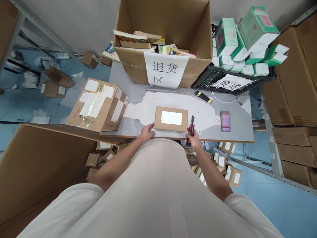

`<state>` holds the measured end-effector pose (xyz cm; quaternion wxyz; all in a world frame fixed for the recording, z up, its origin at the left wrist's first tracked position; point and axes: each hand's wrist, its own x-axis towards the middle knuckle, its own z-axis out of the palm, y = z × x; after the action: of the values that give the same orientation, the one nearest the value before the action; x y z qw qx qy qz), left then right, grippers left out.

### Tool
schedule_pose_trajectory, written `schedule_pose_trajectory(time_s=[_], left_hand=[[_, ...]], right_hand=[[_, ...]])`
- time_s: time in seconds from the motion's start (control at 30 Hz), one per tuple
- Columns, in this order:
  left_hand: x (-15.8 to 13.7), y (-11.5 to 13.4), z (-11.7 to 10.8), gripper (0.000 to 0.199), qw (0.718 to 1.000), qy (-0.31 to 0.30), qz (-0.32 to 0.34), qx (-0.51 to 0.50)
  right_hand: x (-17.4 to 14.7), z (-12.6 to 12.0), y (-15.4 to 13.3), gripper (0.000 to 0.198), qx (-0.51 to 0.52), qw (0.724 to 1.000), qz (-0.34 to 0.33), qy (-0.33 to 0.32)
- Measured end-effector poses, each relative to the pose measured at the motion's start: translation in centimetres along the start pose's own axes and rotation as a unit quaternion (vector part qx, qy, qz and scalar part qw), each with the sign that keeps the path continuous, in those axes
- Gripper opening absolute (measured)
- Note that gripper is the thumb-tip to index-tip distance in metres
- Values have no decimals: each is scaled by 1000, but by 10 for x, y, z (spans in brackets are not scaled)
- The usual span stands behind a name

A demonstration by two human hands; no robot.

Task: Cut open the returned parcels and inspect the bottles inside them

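Note:
A small closed cardboard box (158, 116) with a white label lies flat on the table near its front edge. My left hand (146, 133) grips the box's lower left corner, fingers bent against its side. In my right hand (194, 138) is a red and black utility knife (192, 127), its blade extended and pointing away from me. The knife stands just beside the box's right side; whether my right fingers also touch the box, I cannot tell.
A big open carton (133, 71) of books stands at the back, beside a black crate (205, 77) of green-white boxes. A taped carton (106, 114) sits left. A yellow-black cutter (203, 97) and a phone-like blurred item (225, 121) lie right. Parcels cover the floor below.

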<state>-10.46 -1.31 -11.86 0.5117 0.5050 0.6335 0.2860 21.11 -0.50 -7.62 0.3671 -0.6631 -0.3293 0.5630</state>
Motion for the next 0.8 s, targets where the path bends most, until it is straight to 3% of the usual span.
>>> schedule_pose_trajectory(time_s=[0.2,0.43,0.6,0.7,0.8], left_hand=[[-1,16,9,47,999,27,4,-25],[12,74,-14,42,985,145,20,95],[42,97,-17,47,978,128,-5,163],[40,95,-8,42,965,150,72,202],[29,87,5,39,927,153,232,253]], right_hand=[[-3,14,-6,46,-10,999,-6,46],[29,7,-69,39,-116,986,-109,55],[60,16,-93,37,-216,967,-114,77],[65,18,-95,37,-249,959,-105,80],[60,14,-101,37,-323,936,-120,74]])
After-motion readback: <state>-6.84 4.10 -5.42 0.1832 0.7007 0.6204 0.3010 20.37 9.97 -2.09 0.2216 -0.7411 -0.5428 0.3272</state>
